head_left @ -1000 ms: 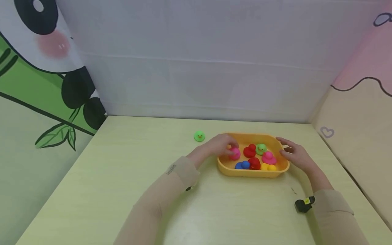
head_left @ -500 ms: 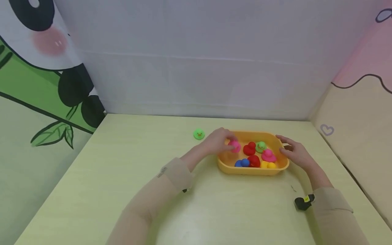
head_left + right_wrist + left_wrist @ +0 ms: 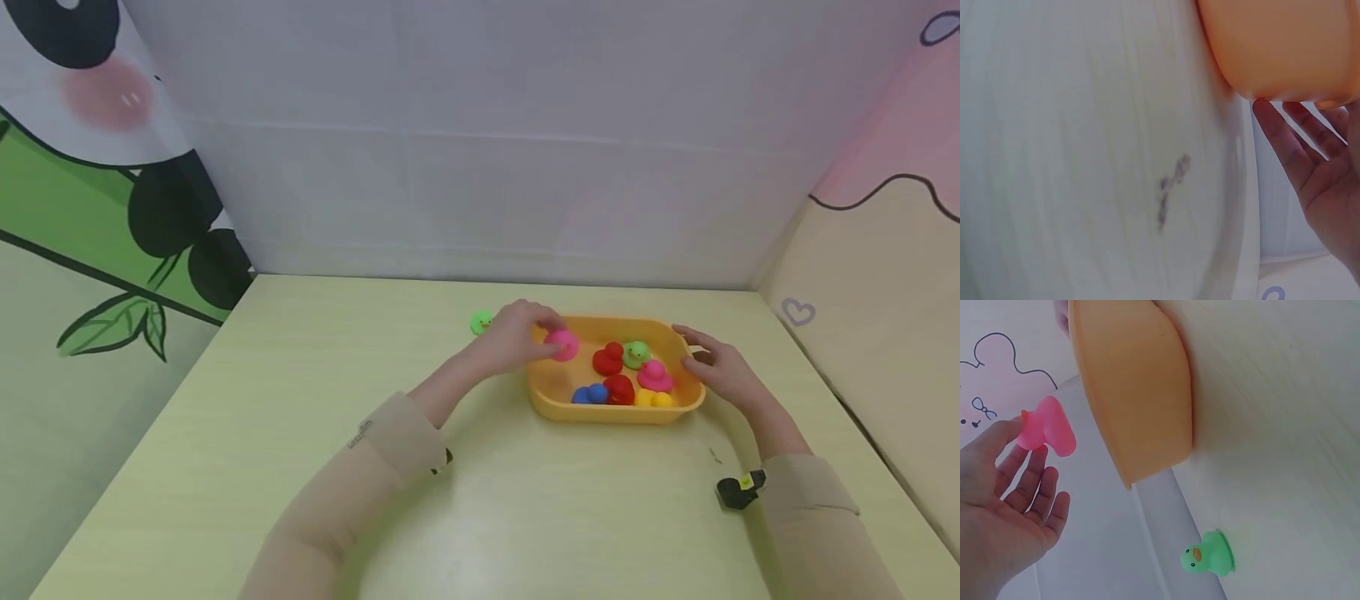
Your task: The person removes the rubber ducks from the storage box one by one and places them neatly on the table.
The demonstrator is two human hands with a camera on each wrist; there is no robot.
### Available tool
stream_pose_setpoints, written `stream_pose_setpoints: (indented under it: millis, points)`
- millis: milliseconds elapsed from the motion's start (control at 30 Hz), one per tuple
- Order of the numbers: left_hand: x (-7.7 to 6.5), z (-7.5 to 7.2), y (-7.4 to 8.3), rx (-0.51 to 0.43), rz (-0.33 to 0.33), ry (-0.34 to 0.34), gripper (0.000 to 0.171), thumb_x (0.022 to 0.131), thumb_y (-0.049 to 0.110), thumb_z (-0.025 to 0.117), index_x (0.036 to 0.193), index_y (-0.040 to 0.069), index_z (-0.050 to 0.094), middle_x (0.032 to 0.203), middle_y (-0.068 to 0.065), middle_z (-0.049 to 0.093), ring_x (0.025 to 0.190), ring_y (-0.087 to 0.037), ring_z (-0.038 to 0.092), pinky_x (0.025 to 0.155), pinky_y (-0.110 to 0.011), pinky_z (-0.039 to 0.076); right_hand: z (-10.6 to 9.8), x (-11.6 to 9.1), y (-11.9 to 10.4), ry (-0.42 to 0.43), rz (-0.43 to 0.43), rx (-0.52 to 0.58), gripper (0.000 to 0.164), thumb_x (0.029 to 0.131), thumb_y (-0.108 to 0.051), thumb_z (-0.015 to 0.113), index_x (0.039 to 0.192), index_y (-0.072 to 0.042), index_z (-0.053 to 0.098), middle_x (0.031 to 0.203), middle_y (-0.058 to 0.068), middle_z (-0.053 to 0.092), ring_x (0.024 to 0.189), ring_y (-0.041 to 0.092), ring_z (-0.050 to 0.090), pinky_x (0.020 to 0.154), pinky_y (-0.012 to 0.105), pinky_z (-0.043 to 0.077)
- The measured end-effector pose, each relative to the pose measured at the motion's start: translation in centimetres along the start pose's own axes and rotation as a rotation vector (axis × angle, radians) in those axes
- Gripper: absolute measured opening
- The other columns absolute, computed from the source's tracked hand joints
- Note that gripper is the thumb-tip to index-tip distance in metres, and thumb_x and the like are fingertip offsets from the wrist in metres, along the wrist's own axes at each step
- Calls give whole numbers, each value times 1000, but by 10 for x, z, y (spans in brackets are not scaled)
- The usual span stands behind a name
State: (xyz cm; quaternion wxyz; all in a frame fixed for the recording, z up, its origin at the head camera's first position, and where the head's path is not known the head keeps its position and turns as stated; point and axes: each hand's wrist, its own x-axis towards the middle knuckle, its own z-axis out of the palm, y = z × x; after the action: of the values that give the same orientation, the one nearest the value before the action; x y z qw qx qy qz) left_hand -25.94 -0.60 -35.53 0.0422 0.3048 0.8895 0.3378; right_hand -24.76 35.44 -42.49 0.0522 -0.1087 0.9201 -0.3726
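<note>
The left hand [image 3: 513, 337] pinches a pink rubber duck [image 3: 562, 345] between its thumb and fingers. This duck is in the air, above the left end of an orange plastic tub [image 3: 615, 414], and in the left wrist view it is apart from the tub's rim. The right hand [image 3: 723, 371] is at the right end of the tub; its fingers are spread a little apart, with fingertips touching the outer wall, and it is not clamped on anything.

Inside the tub, a red duck [image 3: 608, 359] sits at the far side, with a green duck [image 3: 637, 354] just to its right. A second pink duck [image 3: 655, 377] is in the right part. Along the near side there are, from left to right, a blue duck [image 3: 590, 393], another red duck [image 3: 618, 390] and a yellow duck [image 3: 654, 398].

One more green duck [image 3: 1210, 553] stands on the pale table [image 3: 487, 517], to the left of the tub, partly hidden by the left hand in the head view. A black device [image 3: 738, 492] is at the right sleeve [image 3: 810, 492].
</note>
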Motion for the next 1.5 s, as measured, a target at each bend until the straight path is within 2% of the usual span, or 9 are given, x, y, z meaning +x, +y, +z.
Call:
stream_pose_setpoints:
  millis: [200, 333, 667, 1033, 1200, 1500]
  points:
    - [-14, -12, -5, -71, 32, 70, 32, 82, 27, 74, 111, 15, 67, 106, 4, 65, 104, -22, 56, 88, -35, 47, 1, 0, -1, -2, 11, -2, 55, 98, -23, 50, 148, -12, 30, 139, 30, 37, 116, 51, 48, 90, 54, 47]
    - [-22, -21, -9, -100, 44, 113, 30, 82, 26, 74, 109, 15, 67, 103, 5, 65, 100, -18, 58, 86, -38, 48, 2, 0, -2, -5, 21, 3, 56, 98, -24, 50, 148, -13, 29, 140, 29, 36, 116, 50, 48, 90, 54, 47]
    - [-44, -41, -24, -69, 55, 217, 28, 82, 22, 74, 108, 15, 68, 100, 5, 67, 94, -11, 58, 79, -33, 49, 5, -1, -3, -3, 20, 9, 56, 98, -24, 50, 148, -13, 29, 139, 29, 36, 115, 49, 49, 90, 53, 48]
    - [-53, -58, -57, 10, 101, 325, 30, 81, 17, 75, 109, 10, 68, 103, -1, 68, 96, -18, 60, 78, -32, 50, 6, -3, -3, 5, 25, 6, 55, 98, -23, 49, 148, -13, 30, 140, 29, 36, 116, 50, 49, 90, 54, 47]
    - [-55, -63, -71, 30, 91, 339, 32, 81, 17, 75, 111, 8, 67, 107, -3, 67, 97, -19, 58, 79, -34, 50, 6, -3, -3, -2, 31, 13, 55, 98, -23, 49, 148, -12, 29, 140, 30, 35, 117, 51, 47, 91, 55, 46]
    - [-54, -69, -92, 53, 38, 320, 33, 83, 16, 73, 114, 7, 66, 110, -5, 66, 101, -21, 58, 81, -37, 49, 6, -4, -3, 3, 38, 16, 55, 98, -24, 49, 148, -13, 29, 140, 30, 35, 117, 51, 47, 91, 56, 45]
